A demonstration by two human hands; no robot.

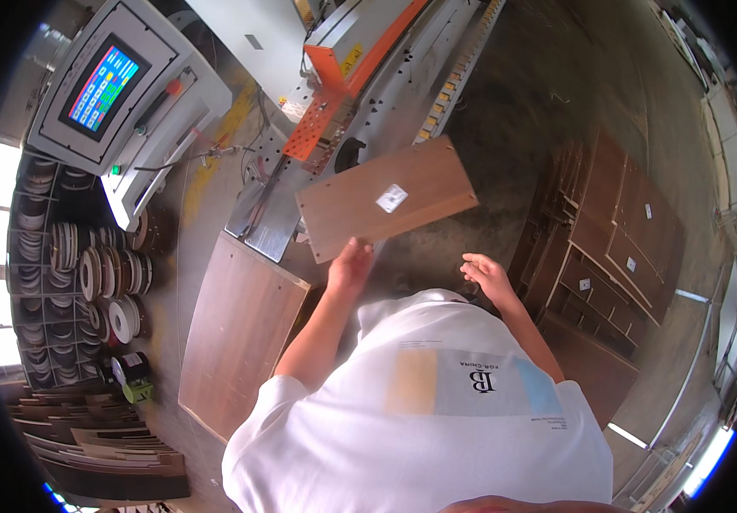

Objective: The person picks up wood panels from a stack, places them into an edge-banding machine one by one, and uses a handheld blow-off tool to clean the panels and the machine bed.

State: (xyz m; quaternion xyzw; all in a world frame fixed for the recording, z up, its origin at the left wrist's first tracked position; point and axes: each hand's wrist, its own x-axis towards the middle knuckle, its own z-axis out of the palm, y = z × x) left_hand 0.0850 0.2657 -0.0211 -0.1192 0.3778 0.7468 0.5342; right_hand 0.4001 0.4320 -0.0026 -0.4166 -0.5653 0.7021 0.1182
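A brown rectangular wood panel [351, 201] with a white label on its face is held up in front of me, tilted with its right end higher. My left hand [350, 267] grips its lower edge near the left corner, thumb on the face and the other fingers hidden behind. Apart from the panel, to the right of its lower edge, my right hand [485, 275] hangs in the air. Its fingers are loosely curled, and no object shows in them. Behind the panel lies the metal bed of a machine with an orange guard [325, 107].
A control console [99, 94] with a lit screen stands at the far left. Beside my left arm is a brown board-topped surface [236, 333]. Stacked labelled panels [608, 214] lie to my right. Rolls of edging strip [99, 272] fill racks at left, above a pile of boards [103, 453].
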